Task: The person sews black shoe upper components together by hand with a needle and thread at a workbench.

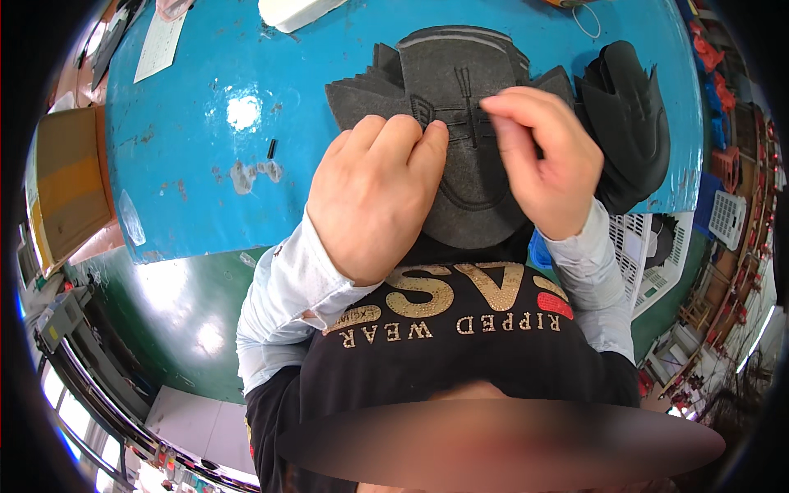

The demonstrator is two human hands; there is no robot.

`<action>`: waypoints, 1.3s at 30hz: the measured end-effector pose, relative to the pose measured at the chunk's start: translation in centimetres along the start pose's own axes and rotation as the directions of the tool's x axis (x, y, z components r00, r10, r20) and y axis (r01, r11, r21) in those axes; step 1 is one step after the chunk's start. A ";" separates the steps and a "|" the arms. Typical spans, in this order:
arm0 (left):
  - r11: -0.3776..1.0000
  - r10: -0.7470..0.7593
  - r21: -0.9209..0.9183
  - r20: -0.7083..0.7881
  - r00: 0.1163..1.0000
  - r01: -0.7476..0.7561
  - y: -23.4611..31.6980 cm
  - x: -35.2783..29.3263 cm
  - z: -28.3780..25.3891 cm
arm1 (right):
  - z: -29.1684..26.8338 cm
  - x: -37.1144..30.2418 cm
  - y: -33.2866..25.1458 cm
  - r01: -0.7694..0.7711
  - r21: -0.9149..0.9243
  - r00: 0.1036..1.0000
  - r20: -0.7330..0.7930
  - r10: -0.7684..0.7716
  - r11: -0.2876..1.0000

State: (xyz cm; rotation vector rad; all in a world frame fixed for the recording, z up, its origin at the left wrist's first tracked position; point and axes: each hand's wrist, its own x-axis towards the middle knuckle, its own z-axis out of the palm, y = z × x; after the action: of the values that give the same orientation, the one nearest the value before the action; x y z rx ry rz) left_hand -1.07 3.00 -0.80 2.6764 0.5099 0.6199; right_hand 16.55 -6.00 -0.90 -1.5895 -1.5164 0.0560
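Blue table, both hands pinching dark grey shoe upper, stack beside

Both hands, left hand and right hand, on a dark grey fabric piece

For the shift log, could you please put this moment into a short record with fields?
Surface: blue worktable, paint chipped in spots
Left hand: fingers curled, pressing on the dark grey shoe-upper piece
Right hand: fingertips pinching at the stitched centre of the same piece
Piece: lies flat on the table, near end over its edge
Nearby right: stack of black shaped pieces
Nearby left: small black bit on the table
Far edge: paper sheet
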 end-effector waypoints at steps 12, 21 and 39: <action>0.999 0.003 0.042 -0.024 1.000 -0.002 0.2 0.1 0.1 | 0.5 -0.9 1.3 0.227 -0.185 0.965 0.175 -0.195 0.956; 0.907 -0.214 -0.415 -0.305 0.928 0.073 0.1 -4.0 0.5 | -3.6 -5.2 0.5 -0.450 -0.191 0.893 -0.106 0.437 0.872; 0.502 -0.382 -0.848 -0.041 0.923 0.170 2.2 -5.0 -0.3 | -10.5 -4.6 -0.1 -0.176 0.155 0.590 -0.774 0.230 0.972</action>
State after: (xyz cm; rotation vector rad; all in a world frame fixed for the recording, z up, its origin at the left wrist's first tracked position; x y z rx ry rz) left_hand -4.83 -0.93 -1.40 1.5603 0.5129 0.8104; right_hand 21.58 -15.61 2.90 -1.4301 -0.6136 -0.4272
